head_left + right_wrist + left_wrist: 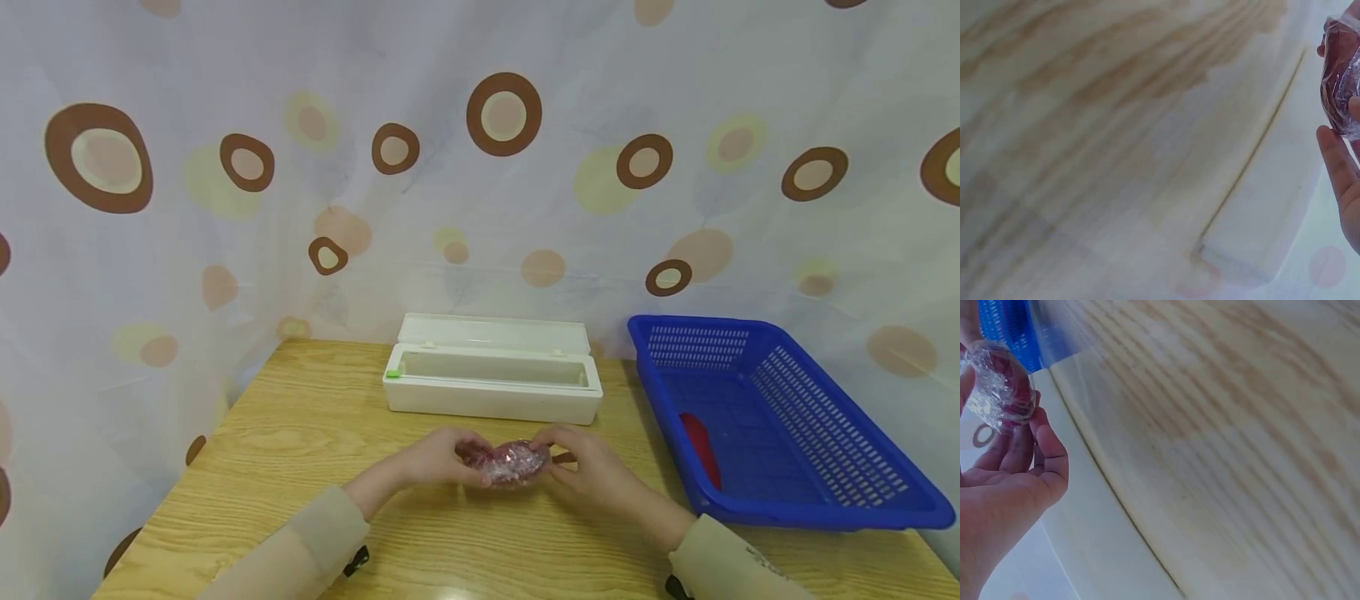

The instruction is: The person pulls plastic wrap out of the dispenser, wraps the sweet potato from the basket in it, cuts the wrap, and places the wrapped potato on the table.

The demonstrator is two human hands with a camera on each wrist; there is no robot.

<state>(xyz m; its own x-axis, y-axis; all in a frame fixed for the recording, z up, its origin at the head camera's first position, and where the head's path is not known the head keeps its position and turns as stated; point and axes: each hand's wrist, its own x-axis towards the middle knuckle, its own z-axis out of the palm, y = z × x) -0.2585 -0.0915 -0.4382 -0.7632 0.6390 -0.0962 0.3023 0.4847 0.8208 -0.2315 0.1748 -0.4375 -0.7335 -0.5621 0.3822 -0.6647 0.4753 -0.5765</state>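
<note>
A dark red, rounded object wrapped in clear plastic film [516, 463] is held between both hands over the front middle of the table. My left hand [441, 460] grips its left end, thumb in front and fingers behind. At the other end, my right hand [588, 468] pinches the wrapping between thumb and fingers. Seen from the left wrist, the wrapped red object [1007, 387] has crinkled, shiny film around it, and the fingers of the left hand [1019, 481] support it from below. In the right wrist view, the right hand [1349, 194] is partly cut off by the frame edge.
Just behind the hands stands a long white box [495, 402], its lid [491, 333] raised and a green tab [393, 374] at its left corner. To the right, a blue plastic basket [780, 442] holds a red item [701, 450]. A patterned curtain [450, 208] hangs behind the table.
</note>
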